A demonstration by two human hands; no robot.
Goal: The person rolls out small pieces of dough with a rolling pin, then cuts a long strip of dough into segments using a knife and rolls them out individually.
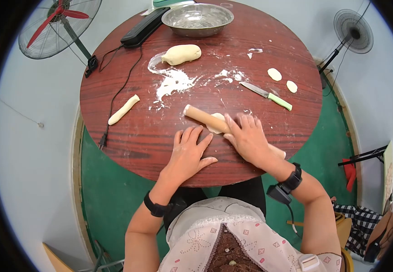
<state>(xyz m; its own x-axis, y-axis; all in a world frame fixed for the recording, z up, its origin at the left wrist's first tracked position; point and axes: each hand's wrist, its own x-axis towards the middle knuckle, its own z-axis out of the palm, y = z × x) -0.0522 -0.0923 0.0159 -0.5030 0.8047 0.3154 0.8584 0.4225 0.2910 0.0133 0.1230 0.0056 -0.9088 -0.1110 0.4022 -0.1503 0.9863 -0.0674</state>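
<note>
My right hand is laid over a wooden rolling pin, its fingers bent across the shaft. The pin lies slanted on the table and crosses a small flat round of dough, which shows on both sides of it. Just left of that round, my left hand rests palm down with fingers spread, fingertips near the dough and off the pin. Beyond my right hand lies a knife with a green handle. Two thin dough rounds sit past the knife at the right.
Scattered flour whitens the middle of the round table. A dough lump lies behind it, a dough rope at left. Farther back stand a metal bowl and a long black device with its cord.
</note>
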